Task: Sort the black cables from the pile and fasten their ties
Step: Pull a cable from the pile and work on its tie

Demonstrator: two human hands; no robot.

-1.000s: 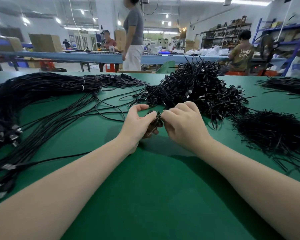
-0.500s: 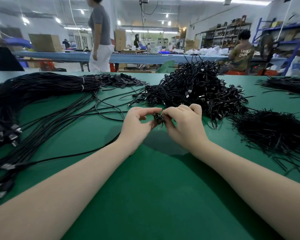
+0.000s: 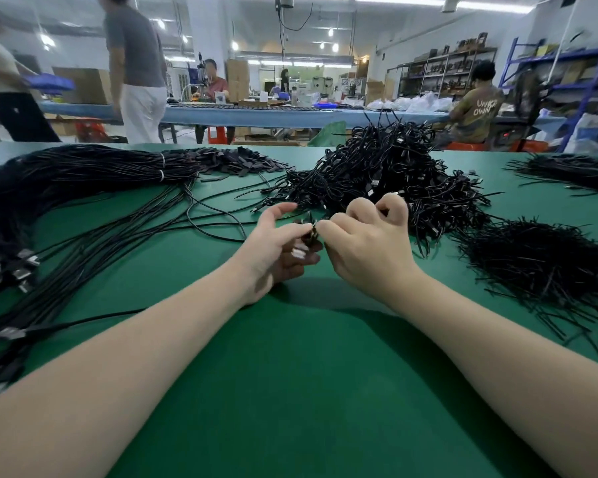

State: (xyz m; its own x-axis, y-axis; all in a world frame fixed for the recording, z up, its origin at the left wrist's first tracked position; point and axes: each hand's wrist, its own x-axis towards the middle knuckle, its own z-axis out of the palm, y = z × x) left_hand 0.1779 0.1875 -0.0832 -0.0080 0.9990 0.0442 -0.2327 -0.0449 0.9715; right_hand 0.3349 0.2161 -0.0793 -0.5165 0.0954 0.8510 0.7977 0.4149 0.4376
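Both hands meet over the green bench [image 3: 290, 391]. The left hand [image 3: 273, 250] and the right hand [image 3: 366, 246] each pinch a small coiled cable [image 3: 309, 236] between them. The big pile [image 3: 387, 174] sits just behind, and ties [image 3: 539, 260] lie to the right.

I'm looking at a factory workshop: long green table [image 3: 290, 391] heaped with black cables [image 3: 387, 174], workers at a blue bench [image 3: 256, 115], storage shelves [image 3: 439, 74], cardboard boxes [image 3: 83, 85]
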